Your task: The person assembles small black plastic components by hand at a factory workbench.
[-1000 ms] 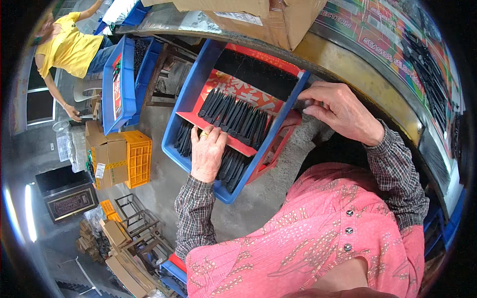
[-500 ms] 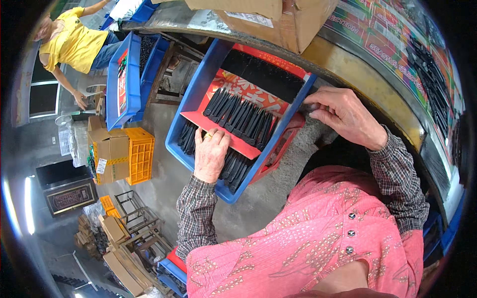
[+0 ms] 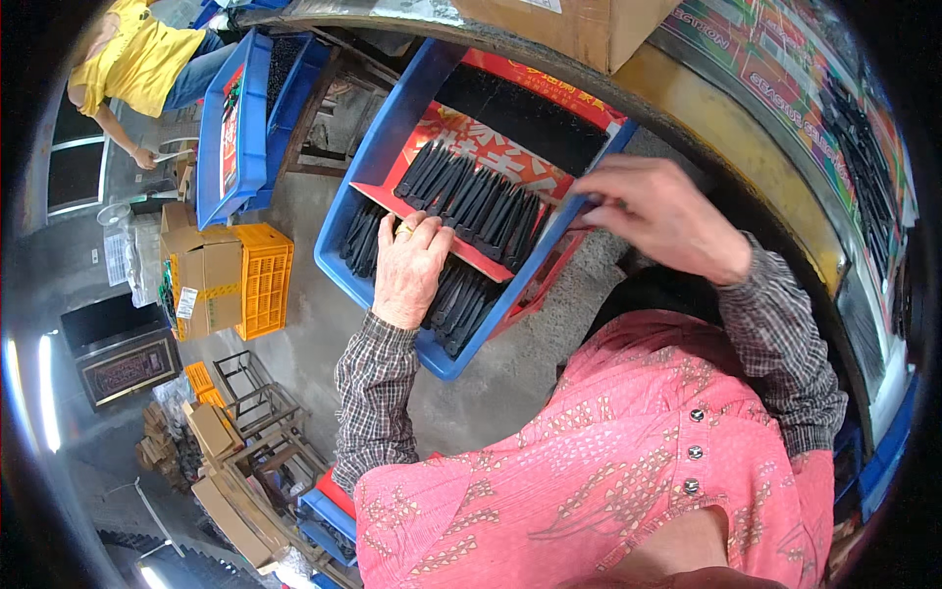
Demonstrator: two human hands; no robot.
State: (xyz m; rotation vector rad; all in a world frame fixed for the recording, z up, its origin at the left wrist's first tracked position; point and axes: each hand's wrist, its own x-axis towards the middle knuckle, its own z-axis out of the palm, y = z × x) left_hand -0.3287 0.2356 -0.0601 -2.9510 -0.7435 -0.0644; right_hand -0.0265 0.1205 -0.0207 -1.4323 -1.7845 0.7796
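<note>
A blue plastic crate [image 3: 339, 263] stands tilted before me, lined with red printed card. Black pointed stakes [image 3: 469, 196] lie side by side in a row in its middle. In front of them runs a strip of red card [image 3: 488, 263], and more black stakes [image 3: 459, 306] lie on its near side. The fingers of my left hand [image 3: 407, 267] are curled over the edge of that card strip, gripping it. My right hand [image 3: 672, 211] is at the crate's right rim, its fingers blurred by motion; whether they hold anything is unclear.
A curved worktop edge [image 3: 702, 128] runs along the far right, with a cardboard box [image 3: 589, 34] on it and loose black stakes [image 3: 859, 157] farther right. Another blue crate [image 3: 235, 133], a cardboard box on an orange crate [image 3: 263, 280] and a person in yellow [image 3: 137, 59] are at left.
My right hand has moved from just outside the crate to its right rim. The left hand keeps its place on the red card. The whole view has shifted slightly.
</note>
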